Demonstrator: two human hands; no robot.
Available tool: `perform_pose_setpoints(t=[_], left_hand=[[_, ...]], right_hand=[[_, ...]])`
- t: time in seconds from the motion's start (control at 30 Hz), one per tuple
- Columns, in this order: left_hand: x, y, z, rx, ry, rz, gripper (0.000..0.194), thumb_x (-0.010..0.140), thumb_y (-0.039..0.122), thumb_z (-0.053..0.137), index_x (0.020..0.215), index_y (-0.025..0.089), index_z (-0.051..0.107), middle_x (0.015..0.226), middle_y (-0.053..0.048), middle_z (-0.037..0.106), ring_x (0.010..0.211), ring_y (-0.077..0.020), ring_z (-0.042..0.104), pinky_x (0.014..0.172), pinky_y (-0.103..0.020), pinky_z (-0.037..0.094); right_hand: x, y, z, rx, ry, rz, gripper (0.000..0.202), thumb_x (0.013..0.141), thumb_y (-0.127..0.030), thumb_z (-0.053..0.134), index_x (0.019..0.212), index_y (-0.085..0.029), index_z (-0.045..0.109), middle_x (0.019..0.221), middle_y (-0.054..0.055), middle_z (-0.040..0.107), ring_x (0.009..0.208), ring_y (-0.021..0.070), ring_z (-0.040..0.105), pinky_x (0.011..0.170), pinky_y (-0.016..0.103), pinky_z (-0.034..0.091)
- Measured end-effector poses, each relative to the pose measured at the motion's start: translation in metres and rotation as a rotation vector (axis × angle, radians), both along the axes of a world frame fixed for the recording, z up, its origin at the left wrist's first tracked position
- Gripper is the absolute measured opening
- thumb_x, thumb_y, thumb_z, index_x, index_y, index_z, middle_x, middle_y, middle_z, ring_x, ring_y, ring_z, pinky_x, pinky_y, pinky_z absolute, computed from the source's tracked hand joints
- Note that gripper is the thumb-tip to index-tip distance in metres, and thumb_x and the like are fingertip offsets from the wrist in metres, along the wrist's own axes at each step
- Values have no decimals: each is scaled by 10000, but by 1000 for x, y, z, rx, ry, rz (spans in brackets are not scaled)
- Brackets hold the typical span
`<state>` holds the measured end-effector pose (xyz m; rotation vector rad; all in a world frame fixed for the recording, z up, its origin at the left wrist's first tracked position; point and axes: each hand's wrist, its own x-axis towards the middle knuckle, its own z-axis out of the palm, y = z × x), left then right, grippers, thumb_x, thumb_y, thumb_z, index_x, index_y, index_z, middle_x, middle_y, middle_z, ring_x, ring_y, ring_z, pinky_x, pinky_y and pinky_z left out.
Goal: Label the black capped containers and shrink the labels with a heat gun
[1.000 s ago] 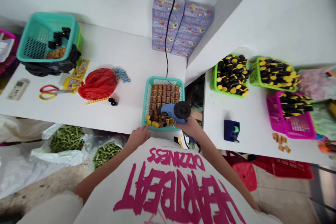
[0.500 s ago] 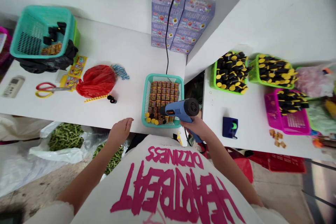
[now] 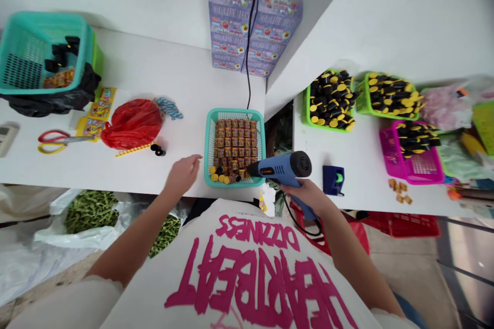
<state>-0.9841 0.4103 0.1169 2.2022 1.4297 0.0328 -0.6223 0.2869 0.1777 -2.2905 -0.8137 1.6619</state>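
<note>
In my right hand [image 3: 304, 194] is a blue heat gun [image 3: 280, 165], its dark nozzle pointing left over the lower right part of a teal basket [image 3: 207, 146]. Rows of small wrapped pieces [image 3: 235, 139] fill the basket, with yellow and black caps [image 3: 219, 177] at its near left corner. My left hand [image 3: 184, 174] is just left of the basket over the table edge, fingers toward it, not touching it; whether they are apart is too small to tell.
A red bag [image 3: 133, 123], scissors [image 3: 62, 141] and a teal basket [image 3: 38, 87] lie left. Purple boxes [image 3: 250, 31] stand behind. On the right are a tape dispenser [image 3: 333, 181], green baskets [image 3: 306, 108] and a pink basket [image 3: 422, 180]. A black cable [image 3: 248, 51] hangs down.
The heat gun and my right hand have moved right, so the nozzle is now near the basket's right side. My left hand has moved slightly up and closer to the basket. The whole view has shifted.
</note>
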Motion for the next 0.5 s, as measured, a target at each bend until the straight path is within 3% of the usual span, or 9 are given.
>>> perform_pose_setpoints(t=[0.17, 0.27, 0.37, 0.5], left_hand=[[102, -9, -48, -112, -49, -400, 379, 932, 298, 407, 1265, 228, 572, 1305, -66, 598, 1207, -187, 537, 1025, -320, 393], [132, -20, -70, -154, -12, -493, 470, 928, 342, 432, 1383, 232, 468, 1448, -73, 465, 1360, -223, 382, 1093, -405, 317], [116, -25, -72, -166, 60, -469, 500, 918, 380, 455, 1384, 201, 475, 1437, -112, 468, 1362, -278, 380, 1112, -499, 265], [51, -20, -45, -104, 92, -396, 481, 943, 384, 401, 1365, 174, 498, 1429, -114, 475, 1372, -274, 368, 1133, -484, 244]], right_hand=[[8, -8, 11, 113, -63, -266, 339, 700, -473, 707, 708, -170, 554, 461, -29, 515, 378, 104, 452, 375, 237, 358], [7, -8, 20, 156, -67, -398, 337, 672, -448, 739, 725, -177, 547, 503, -29, 527, 403, 105, 466, 379, 241, 379], [5, -10, 26, 153, -89, -394, 344, 676, -463, 733, 725, -174, 554, 498, -24, 533, 403, 107, 469, 380, 242, 382], [-1, -14, 21, 124, -73, -274, 354, 695, -489, 705, 703, -167, 557, 467, -19, 533, 385, 108, 470, 383, 237, 378]])
